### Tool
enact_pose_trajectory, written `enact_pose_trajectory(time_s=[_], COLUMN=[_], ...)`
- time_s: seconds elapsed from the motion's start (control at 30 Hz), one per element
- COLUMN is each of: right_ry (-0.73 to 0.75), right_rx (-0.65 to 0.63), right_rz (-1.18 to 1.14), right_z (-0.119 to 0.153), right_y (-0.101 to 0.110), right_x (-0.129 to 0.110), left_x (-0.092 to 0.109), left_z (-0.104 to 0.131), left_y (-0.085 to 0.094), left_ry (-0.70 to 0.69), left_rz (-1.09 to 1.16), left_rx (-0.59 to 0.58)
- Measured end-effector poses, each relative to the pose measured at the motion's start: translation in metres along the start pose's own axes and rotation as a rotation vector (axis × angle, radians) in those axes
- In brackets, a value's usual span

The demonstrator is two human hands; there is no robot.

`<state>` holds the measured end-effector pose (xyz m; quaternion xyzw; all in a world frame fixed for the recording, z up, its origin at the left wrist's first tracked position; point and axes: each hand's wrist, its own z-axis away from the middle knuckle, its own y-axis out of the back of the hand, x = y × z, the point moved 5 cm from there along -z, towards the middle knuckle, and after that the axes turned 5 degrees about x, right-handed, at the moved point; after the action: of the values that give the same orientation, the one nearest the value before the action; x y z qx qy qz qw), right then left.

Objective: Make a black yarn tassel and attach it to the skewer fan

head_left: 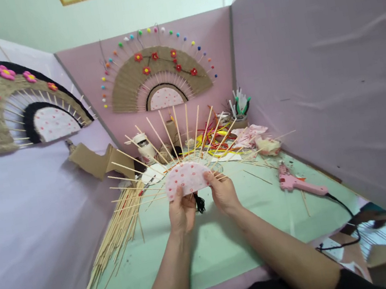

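Observation:
Both my hands hold up a half-round fan base (187, 175), covered in white cloth with small red-pink spots. Thin wooden sticks (155, 131) spread out from its curved edge like rays. My left hand (182, 210) pinches the lower left corner, thumb in front. At the lower right side, my right hand (223, 191) grips it with the thumb on the cloth and the fingers behind. A bundle of black yarn (199, 203) shows just below the base, between my hands; whether it is attached cannot be seen.
Loose sticks (115, 236) lie in a pile at the left of the green tabletop (218, 253). A pink glue gun (301, 183) with a black cord rests at the right. Pipe cleaners (220, 142) and a tool holder (242, 119) stand behind. Finished fans (162, 73) hang on the panels.

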<state>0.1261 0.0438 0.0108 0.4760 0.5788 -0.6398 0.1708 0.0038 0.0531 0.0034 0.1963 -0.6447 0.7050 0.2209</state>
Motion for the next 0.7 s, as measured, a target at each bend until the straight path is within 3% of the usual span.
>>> enact_pose_trajectory(time_s=[0.13, 0.27, 0.33, 0.43, 0.5, 0.6, 0.7], right_ry=[-0.089, -0.206, -0.105, 0.092, 0.064, 0.04, 0.082], right_rx=[-0.121, -0.286, -0.183, 0.26, 0.504, 0.534, 0.505], right_rz=[0.237, 0.508, 0.663, 0.791, 0.775, 0.775, 0.788], right_z=[0.014, 0.015, -0.004, -0.046, -0.073, -0.108, -0.132], right_y=[0.004, 0.043, 0.085, 0.165, 0.212, 0.243, 0.244], right_x=[-0.015, -0.052, -0.085, -0.135, -0.151, -0.154, -0.149], left_x=[0.008, 0.02, 0.022, 0.02, 0.016, 0.013, 0.014], left_z=[-0.004, -0.009, -0.01, -0.011, -0.011, -0.011, -0.011], left_y=[0.005, 0.011, 0.013, 0.013, 0.013, 0.014, 0.014], left_ry=[-0.038, -0.075, -0.085, -0.076, -0.06, -0.039, -0.034], left_rz=[0.047, 0.084, 0.08, 0.072, 0.069, 0.062, 0.06], left_rx=[0.092, 0.209, 0.232, 0.236, 0.24, 0.257, 0.288])
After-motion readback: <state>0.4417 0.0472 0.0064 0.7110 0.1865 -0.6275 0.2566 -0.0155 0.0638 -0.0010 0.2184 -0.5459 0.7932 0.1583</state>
